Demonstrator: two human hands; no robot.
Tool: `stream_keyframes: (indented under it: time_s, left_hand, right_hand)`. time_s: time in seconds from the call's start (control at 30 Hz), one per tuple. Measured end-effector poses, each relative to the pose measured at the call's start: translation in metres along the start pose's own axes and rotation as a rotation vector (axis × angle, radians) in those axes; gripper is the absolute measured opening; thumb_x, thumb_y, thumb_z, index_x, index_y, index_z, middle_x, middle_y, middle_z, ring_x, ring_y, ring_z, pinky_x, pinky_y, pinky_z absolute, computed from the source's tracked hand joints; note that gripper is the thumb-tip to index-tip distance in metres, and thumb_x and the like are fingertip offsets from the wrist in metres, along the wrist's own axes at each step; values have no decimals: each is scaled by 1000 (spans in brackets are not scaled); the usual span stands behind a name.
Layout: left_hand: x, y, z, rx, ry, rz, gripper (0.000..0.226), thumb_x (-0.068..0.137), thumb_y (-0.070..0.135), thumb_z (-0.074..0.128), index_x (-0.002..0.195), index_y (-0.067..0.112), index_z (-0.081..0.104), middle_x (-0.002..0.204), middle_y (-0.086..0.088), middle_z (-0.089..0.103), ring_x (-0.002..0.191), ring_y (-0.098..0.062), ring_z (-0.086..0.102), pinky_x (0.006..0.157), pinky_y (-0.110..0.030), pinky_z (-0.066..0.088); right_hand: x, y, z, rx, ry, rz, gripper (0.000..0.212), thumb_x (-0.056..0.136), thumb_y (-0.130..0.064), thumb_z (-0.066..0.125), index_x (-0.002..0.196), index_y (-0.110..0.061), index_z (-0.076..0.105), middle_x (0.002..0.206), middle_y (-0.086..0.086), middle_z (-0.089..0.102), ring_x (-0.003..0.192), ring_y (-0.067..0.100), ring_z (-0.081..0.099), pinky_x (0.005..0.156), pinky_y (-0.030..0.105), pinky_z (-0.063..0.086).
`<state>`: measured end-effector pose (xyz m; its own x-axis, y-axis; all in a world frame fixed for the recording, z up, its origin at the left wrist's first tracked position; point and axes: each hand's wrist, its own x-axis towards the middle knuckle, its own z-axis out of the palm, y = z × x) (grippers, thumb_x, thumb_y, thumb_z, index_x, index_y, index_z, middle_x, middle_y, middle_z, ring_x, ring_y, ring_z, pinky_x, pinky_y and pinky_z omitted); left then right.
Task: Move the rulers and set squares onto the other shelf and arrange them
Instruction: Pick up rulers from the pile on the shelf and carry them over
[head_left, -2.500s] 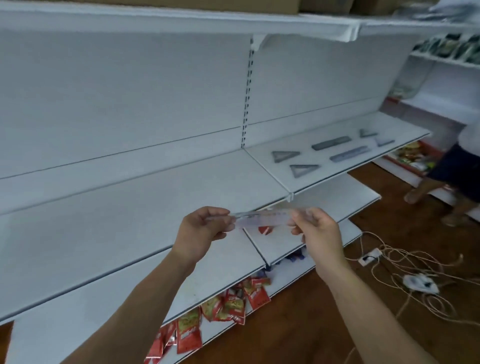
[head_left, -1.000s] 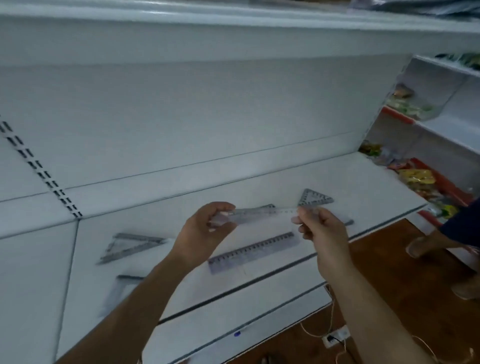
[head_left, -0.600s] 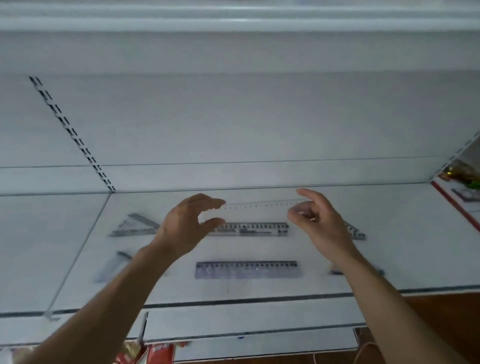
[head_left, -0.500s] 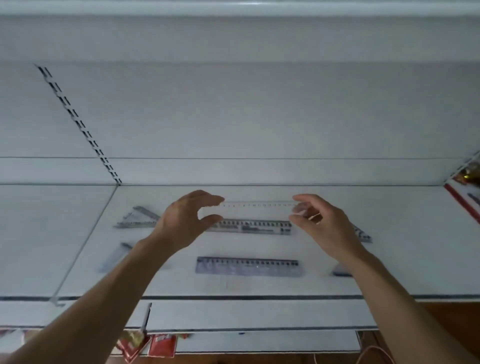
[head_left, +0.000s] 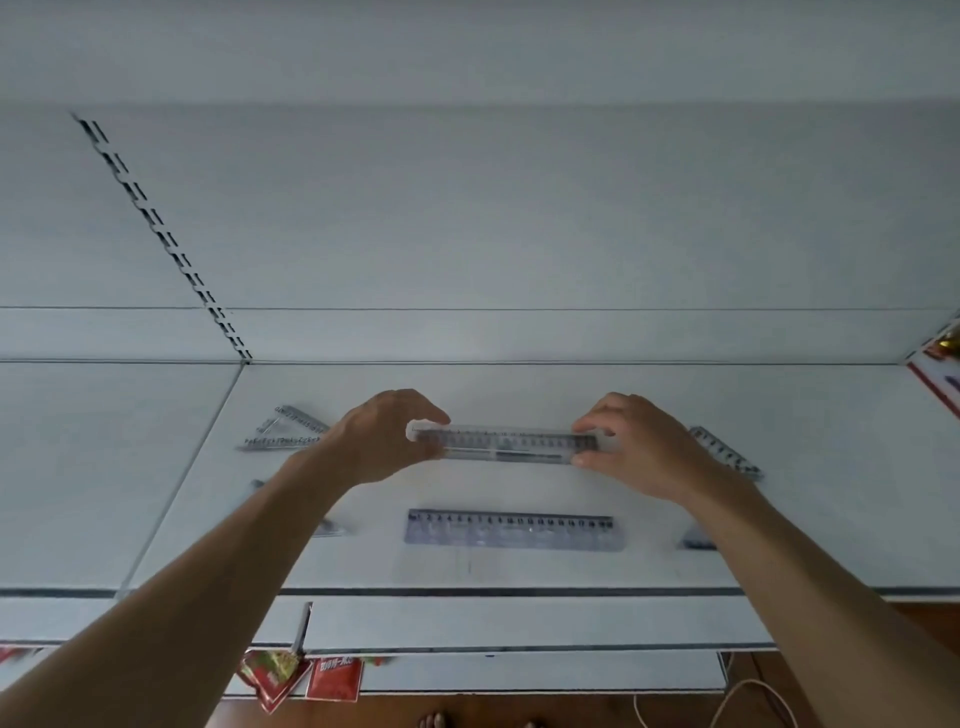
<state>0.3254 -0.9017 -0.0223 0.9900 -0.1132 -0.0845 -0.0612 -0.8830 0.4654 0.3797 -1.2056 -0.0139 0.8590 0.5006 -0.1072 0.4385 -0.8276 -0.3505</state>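
We take the clear ruler (head_left: 506, 442) as ref pt: it sits level, long axis L–R, over the back-middle of the white shelf (head_left: 831, 493). L hand (head_left: 387, 436) pinches its L end betw. thumb and curled fingers; R hand (head_left: 639, 444) pinches its R end likewise. Can't tell if it touches the shelf or hangs just above. A darker strip shows along its near edge; whether that's a 2nd ruler under it, we can't say.

Around it: nearer us, parallel and well apart, a tinted ruler (head_left: 511, 529) lies flat, numerals along its far edge. L of the clear ruler, past the L hand, a set square (head_left: 288, 430) lies flat – open triangle w/ graduated edges. To the R, a 2nd set square (head_left: 727, 452) pokes out from behind the R hand, one graduated edge in view. Nearer and L, a blurred grey piece (head_left: 332, 529) is mostly hidden by the L forearm; nearer and R, a dark piece (head_left: 698, 540) is cut off by the R forearm – shapes unclear.

Rulers and squares look like thin see-through plastic, hard-edged; shelf is smooth matte white w/ a dark front line. Behind and L of the clear ruler we see a slotted upright (head_left: 156, 228) running up the white back panel. Below it, red glossy packets (head_left: 332, 678) at a lower shelf; lower R, a pale cable (head_left: 750, 682) on brown wood floor.
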Motion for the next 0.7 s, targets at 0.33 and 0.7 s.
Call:
stream_keyframes:
  time_s: [0.33,0.7]
  left_hand:
    - [7,0,2,-23,-71,8,35,82,33,73,116,29,66,109,10,59,93,-7,54,83,-23,43]
    - [9,6,0,46,-117,78,35,83,30,71,118,28,64,99,16,51,92,-9,55,85,-27,47]
  right_hand:
    - [1,-3,0,-25,-74,25,36,86,-41,65,119,-27,62,107,-10,50,98,11,52,80,28,41]
    - [3,-2,-4,-36,-120,35,37,85,-37,66,121,-29,59,113,-7,51,96,14,55,78,26,40]
